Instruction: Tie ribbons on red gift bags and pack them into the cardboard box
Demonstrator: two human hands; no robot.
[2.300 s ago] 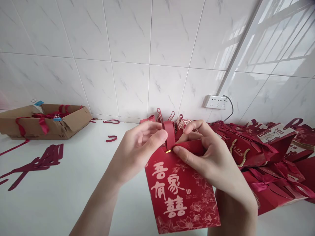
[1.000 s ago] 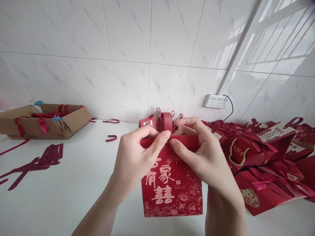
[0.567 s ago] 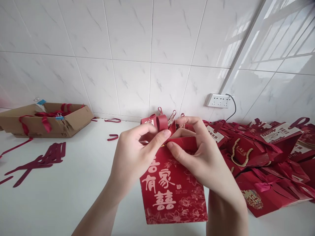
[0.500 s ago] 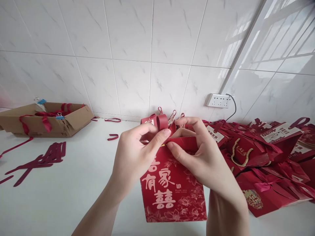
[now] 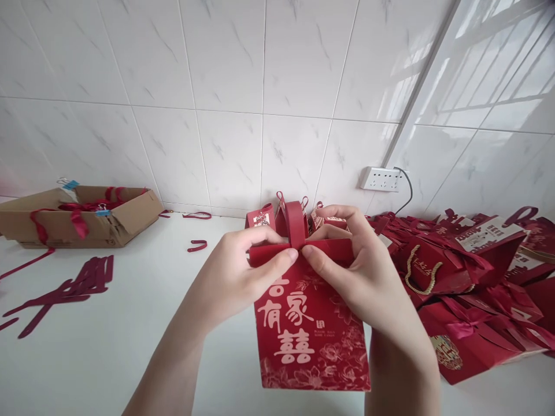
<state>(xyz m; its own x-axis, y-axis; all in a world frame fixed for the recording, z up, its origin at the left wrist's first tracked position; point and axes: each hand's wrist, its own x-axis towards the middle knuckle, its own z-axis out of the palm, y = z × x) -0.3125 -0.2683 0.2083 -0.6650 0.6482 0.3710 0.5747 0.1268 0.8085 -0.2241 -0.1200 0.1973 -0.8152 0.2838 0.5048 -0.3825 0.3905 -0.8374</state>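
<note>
"How far along was it?"
"The strap (image 5: 296, 224) stood looped above the red box (image 5: 321, 352) at six o'clock, probably not quite secured; loose straps (image 5: 89, 278) lay unfitted at nine."
"Hands?"
"Left hand (image 5: 236, 277) and right hand (image 5: 362, 271) arched inward, fingers gripping the box's top edge, thumbs nearly meeting."

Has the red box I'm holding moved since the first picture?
Yes. Judged against the wall socket, the red box has shifted left and up in the view, most clearly at its lower edge.
</note>
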